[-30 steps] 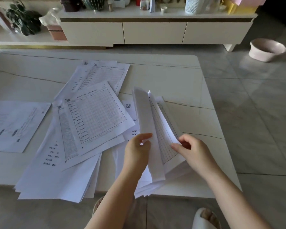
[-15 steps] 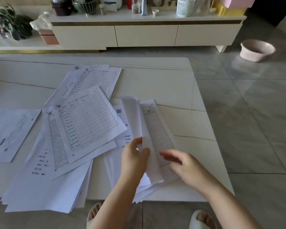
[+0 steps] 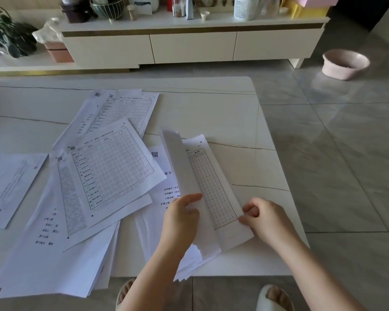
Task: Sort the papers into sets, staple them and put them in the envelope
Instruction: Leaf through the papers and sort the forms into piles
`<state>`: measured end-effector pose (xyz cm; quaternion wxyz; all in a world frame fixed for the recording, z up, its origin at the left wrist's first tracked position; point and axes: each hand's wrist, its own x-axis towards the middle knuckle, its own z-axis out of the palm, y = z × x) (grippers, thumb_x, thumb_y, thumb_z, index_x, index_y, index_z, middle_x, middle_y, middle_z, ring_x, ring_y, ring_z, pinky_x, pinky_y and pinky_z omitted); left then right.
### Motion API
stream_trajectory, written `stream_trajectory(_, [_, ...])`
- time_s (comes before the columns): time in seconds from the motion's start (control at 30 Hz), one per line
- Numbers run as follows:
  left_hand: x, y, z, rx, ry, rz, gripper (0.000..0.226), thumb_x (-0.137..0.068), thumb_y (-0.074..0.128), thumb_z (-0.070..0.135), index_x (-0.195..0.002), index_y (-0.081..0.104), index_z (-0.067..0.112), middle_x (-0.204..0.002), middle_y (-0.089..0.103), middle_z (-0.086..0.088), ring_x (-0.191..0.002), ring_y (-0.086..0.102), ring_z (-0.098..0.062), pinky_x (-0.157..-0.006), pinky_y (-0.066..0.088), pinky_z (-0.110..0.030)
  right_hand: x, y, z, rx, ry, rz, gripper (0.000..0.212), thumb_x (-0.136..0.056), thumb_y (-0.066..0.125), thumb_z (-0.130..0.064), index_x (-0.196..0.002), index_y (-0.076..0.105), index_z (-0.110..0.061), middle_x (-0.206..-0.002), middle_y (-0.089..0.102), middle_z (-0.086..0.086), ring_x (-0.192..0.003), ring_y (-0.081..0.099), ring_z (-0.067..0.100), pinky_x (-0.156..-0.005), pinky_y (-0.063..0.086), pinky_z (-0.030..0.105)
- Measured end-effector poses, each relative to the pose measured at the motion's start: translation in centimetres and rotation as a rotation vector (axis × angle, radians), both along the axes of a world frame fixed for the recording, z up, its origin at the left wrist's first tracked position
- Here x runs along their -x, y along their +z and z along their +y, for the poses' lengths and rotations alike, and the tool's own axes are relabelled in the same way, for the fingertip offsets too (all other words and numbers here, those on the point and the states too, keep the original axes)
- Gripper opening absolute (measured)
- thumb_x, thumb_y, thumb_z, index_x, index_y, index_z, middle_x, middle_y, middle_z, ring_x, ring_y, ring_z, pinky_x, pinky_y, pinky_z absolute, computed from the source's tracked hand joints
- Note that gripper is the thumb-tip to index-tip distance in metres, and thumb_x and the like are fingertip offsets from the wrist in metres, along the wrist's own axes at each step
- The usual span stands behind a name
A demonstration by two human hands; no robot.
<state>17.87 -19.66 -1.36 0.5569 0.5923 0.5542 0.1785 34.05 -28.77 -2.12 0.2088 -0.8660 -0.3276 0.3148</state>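
Loose printed sheets (image 3: 112,176), near right of marble table (image 3: 222,108): light, limp, slippery; take by near edges. Left hand (image 3: 181,217) pinches lifted sheets (image 3: 177,162); right hand (image 3: 266,217) pinches gridded sheet (image 3: 213,187) by its near-right edge.

White gridded papers (image 3: 213,194) lie half-lifted; printed sheets (image 3: 108,169) spread flat leftward.

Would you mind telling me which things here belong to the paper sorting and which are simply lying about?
Job: left hand, right hand, lifted sheets, grid forms, sheet at far left.
Lying about: pink basin, plant, white basket, wire bowl.
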Motion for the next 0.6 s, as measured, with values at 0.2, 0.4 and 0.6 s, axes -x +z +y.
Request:
stream_trajectory(0.2, [0.0, 0.3, -0.4, 0.015, -0.012, -0.044, 0.031, -0.087, 0.051, 0.003, -0.097, 0.066, 0.029, -0.111, 0.060, -0.004, -0.092, 0.057, -0.018, -0.070, 0.045, -0.023, 0.9, 1.3, -0.3, -0.123, 0.071, -0.083, 0.009, -0.086, 0.066, -0.028, -0.092, 0.070, -0.033, -0.075, 0.062, -0.019, -0.081, 0.062, 0.009, -0.069, 0.047, 0.026])
stream_trajectory(0.4, [-0.4, 1.3, -0.4, 0.023, 0.036, -0.108, 0.018, -0.090, 0.061, 0.035, -0.083, 0.066, 0.019, -0.082, 0.063, 0.003, -0.072, 0.062, -0.014, -0.065, 0.054, -0.033, 2.0, 1.5, 0.0, -0.421, 0.144, -0.250, 0.009, -0.082, 0.073, -0.017, -0.091, 0.077, -0.019, -0.098, 0.056, -0.018, -0.097, 0.051, 0.003, -0.079, 0.032, 0.003])
stream_trajectory(0.6, [-0.8, 1.1, -0.9, 0.048, 0.102, -0.108, 0.039, -0.082, 0.065, 0.053, -0.078, 0.062, 0.015, -0.072, 0.058, 0.005, -0.075, 0.060, -0.018, -0.078, 0.054, -0.045, 4.2, 1.8, -0.1, -0.389, 0.177, 0.352, 0.010, -0.093, 0.059, -0.018, -0.092, 0.069, -0.021, -0.088, 0.071, -0.010, -0.086, 0.065, 0.004, -0.078, 0.050, 0.021])
